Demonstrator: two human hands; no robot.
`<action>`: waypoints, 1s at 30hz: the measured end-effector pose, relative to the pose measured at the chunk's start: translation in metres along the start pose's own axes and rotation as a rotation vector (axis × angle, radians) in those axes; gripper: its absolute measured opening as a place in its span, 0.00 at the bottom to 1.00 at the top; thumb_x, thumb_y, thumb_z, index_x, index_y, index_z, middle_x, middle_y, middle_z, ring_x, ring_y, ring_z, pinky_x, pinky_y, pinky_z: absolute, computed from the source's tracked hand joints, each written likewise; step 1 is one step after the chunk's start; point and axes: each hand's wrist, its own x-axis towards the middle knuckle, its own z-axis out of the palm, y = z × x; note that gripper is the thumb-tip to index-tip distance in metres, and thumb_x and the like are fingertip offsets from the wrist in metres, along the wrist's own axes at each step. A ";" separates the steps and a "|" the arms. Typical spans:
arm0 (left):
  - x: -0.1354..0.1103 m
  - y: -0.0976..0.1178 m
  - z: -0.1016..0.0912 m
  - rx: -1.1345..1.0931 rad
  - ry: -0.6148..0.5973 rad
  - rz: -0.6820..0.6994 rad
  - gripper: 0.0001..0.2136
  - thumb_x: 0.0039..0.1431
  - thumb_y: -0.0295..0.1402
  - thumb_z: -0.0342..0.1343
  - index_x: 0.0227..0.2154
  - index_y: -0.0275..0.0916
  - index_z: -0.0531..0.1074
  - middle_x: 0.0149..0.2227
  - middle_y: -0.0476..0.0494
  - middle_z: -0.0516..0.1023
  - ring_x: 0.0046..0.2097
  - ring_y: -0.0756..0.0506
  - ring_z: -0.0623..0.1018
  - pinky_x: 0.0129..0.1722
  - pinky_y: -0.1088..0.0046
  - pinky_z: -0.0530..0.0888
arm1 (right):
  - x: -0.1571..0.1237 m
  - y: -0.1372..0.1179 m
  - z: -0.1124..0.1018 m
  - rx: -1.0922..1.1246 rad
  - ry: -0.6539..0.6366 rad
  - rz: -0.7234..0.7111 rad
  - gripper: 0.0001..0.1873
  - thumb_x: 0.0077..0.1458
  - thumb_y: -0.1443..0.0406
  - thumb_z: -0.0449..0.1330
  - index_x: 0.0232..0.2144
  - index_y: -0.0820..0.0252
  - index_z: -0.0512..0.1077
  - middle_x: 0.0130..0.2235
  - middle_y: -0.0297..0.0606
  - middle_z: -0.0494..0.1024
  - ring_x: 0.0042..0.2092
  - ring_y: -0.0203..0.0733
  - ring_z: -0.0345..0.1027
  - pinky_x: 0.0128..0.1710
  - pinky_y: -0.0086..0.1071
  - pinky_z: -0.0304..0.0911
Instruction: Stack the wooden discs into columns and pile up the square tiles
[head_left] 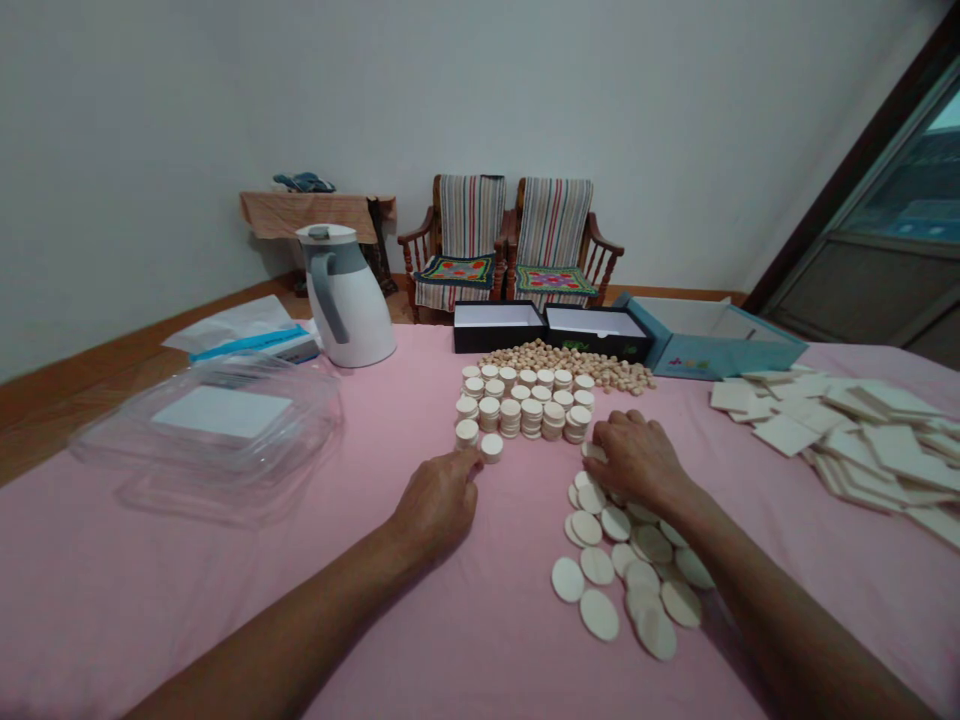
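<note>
The left hand [439, 505] is curled narrow, its fingertips at the short stack [492, 449] of round discs; I cannot tell if it grips anything. The right hand [636, 458] bends its fingers down at the far end of the loose discs [599, 614], its thumb side by 1 disc; whether it is holding this, I cannot tell. In the middle of the pink cloth [487, 630], the taller disc stacks [532, 418] stand in rows, just beyond the short stack. Behind them lie small wooden pieces [568, 361], then 2 black boxes [499, 341]. On the right are a blue box [688, 362] and square pieces [851, 430]; on the far left stands a white jug [352, 315].
</note>
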 end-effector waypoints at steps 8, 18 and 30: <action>0.001 0.002 -0.001 0.002 0.000 -0.014 0.11 0.55 0.21 0.46 0.37 0.37 0.71 0.35 0.42 0.78 0.35 0.45 0.76 0.37 0.71 0.68 | -0.012 -0.035 -0.009 0.155 0.086 -0.102 0.16 0.51 0.54 0.56 0.34 0.61 0.72 0.38 0.47 0.74 0.41 0.50 0.63 0.40 0.40 0.54; 0.000 0.002 -0.002 0.002 -0.014 -0.015 0.11 0.54 0.21 0.46 0.36 0.38 0.71 0.34 0.43 0.77 0.34 0.46 0.76 0.35 0.72 0.67 | -0.013 -0.030 -0.007 0.580 -0.058 -0.403 0.16 0.48 0.73 0.56 0.40 0.58 0.72 0.42 0.40 0.71 0.40 0.39 0.66 0.37 0.29 0.58; 0.000 0.001 0.001 0.003 0.021 0.020 0.13 0.54 0.21 0.46 0.37 0.39 0.71 0.36 0.43 0.78 0.36 0.45 0.77 0.36 0.72 0.68 | 0.003 -0.046 -0.001 0.565 0.060 -0.384 0.10 0.49 0.68 0.57 0.37 0.62 0.69 0.36 0.40 0.70 0.37 0.39 0.62 0.37 0.30 0.57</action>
